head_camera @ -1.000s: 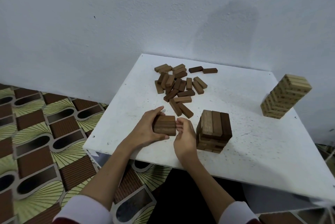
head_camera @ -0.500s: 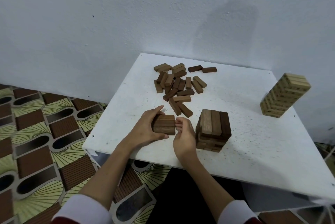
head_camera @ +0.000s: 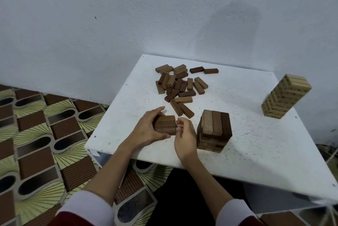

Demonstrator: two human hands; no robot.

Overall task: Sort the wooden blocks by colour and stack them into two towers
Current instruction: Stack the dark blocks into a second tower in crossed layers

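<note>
Dark tower (head_camera: pixel 214 130) stands near a flat held block set (head_camera: pixel 165 124); loose dark blocks (head_camera: pixel 180 86) behind; pale tower (head_camera: pixel 285 96) stands far right.

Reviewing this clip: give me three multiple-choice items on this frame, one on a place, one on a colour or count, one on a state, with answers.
1. Where does the light tower stand?
A. table's far right
B. table's near left corner
C. on the floor

2. How many blocks lie across the top of the dark tower?
A. one
B. three
C. five

3. What is the left hand doing?
A. resting flat on the table
B. gripping a bundle of dark blocks
C. reaching into the loose pile

Answers: 1 A, it stands by the right edge near the wall. 2 B, three blocks lie side by side on top. 3 B, its thumb and fingers wrap the bundle, with the right hand at its other end.
</note>
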